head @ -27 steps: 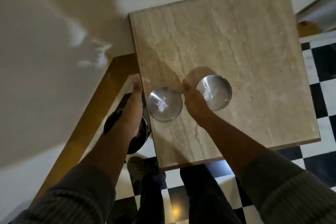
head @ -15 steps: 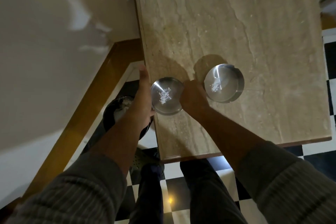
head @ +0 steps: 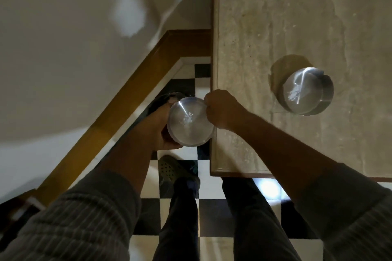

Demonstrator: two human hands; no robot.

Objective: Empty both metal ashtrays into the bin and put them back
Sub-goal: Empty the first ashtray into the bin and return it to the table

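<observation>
Beside wall (head: pixel 63 48), stone table (head: pixel 297 27), checkered floor (head: pixel 214 216), wooden skirting (head: pixel 127 95)

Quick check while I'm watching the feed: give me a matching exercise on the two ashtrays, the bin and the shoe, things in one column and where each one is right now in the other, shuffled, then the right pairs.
Things:
1. near ashtray
2. far ashtray
3. bin
4. shoe

Places:
A. on the floor, mostly hidden under the left hand
B. resting on the stone tabletop, ash still inside
C. on the checkered floor beside the table's near corner
D. off the table's left edge, held between both hands, the right hand at its rim

Pairs: 1-D, 2-B, 3-A, 4-C
</observation>
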